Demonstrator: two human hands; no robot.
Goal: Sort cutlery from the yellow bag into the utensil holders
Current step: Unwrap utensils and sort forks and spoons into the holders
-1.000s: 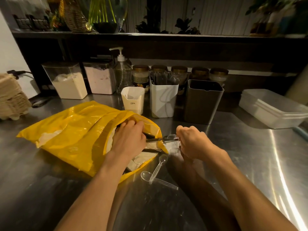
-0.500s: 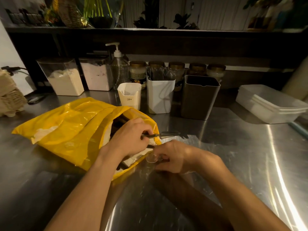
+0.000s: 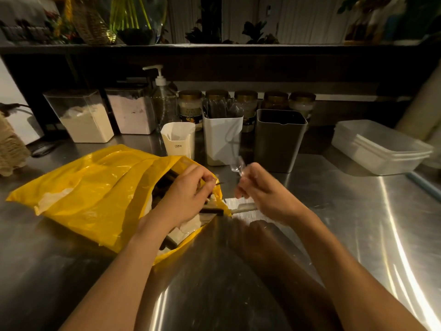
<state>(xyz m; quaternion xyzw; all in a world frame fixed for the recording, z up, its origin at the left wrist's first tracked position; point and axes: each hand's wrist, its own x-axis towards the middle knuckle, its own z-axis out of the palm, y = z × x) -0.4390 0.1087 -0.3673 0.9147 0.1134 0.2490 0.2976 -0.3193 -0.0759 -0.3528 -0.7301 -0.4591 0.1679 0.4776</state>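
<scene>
The yellow bag (image 3: 90,194) lies open on the steel counter, its mouth facing right, with dark and white cutlery inside. My left hand (image 3: 188,197) sits at the bag's mouth and pinches a thin dark utensil (image 3: 218,183) whose tip pokes out past the fingers. My right hand (image 3: 260,189) hovers just right of the bag and grips clear plastic spoons (image 3: 237,164), blurred, raised toward the holders. Behind stand three holders: a small cream one (image 3: 179,139), a white one (image 3: 222,142) with cutlery in it, and a dark grey one (image 3: 278,139).
Two flour-like canisters (image 3: 83,118), a pump bottle (image 3: 163,99) and several gold-lidded jars (image 3: 191,103) line the back. Stacked white tubs (image 3: 379,146) sit at the right, a woven item (image 3: 9,149) at the far left. A dark utensil (image 3: 212,211) sticks out of the bag's mouth.
My right hand picked the clear spoons off the counter and lifted them up toward the holders. My left hand stayed at the bag's mouth with the dark utensil.
</scene>
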